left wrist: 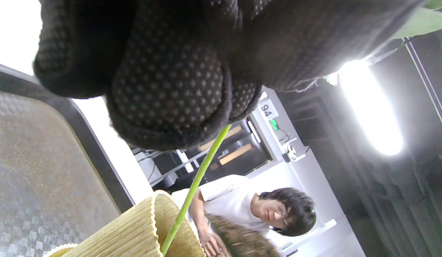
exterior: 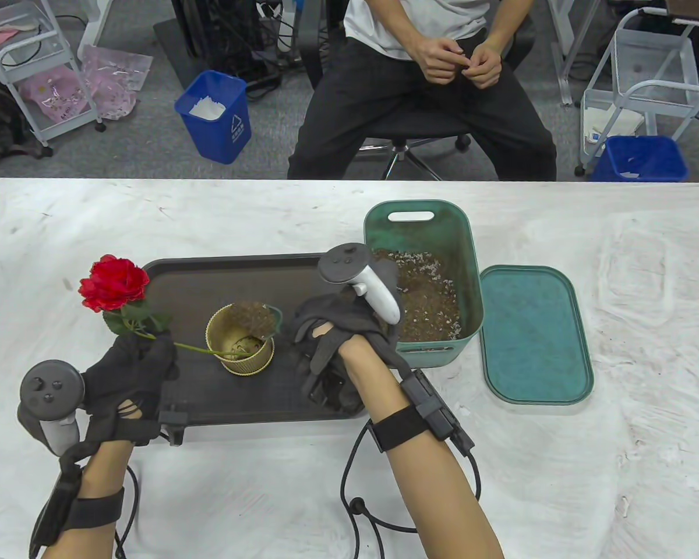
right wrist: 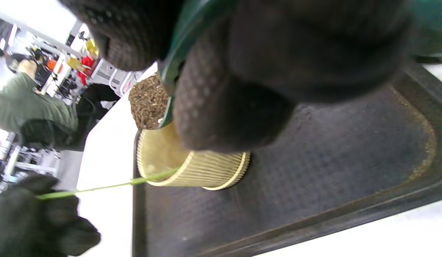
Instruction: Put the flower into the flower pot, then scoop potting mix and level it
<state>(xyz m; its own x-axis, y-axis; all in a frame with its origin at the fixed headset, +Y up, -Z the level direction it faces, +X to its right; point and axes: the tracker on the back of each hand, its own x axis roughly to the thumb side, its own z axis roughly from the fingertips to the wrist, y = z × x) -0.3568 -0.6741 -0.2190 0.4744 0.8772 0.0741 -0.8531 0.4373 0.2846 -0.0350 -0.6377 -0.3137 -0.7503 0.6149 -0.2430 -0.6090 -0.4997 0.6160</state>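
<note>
Over the tray (exterior: 169,279) on the bench, w/ left hand (exterior: 129,364) pinching the flower (exterior: 114,284) stem, its end inside the flower pot (exterior: 240,340), right hand (exterior: 338,335) gripping the loaded scoop (exterior: 256,319) should tip slowly, keeping stem upright, centred.

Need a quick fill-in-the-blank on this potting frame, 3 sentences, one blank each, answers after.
1. The left hand pinches the flower by its ____.
2. The scoop in the right hand, loaded with potting mix, is held over the gold ____.
3. The green bin has its lid lying on the table to its ____ in the table view.

Answers: stem; pot; right
</note>
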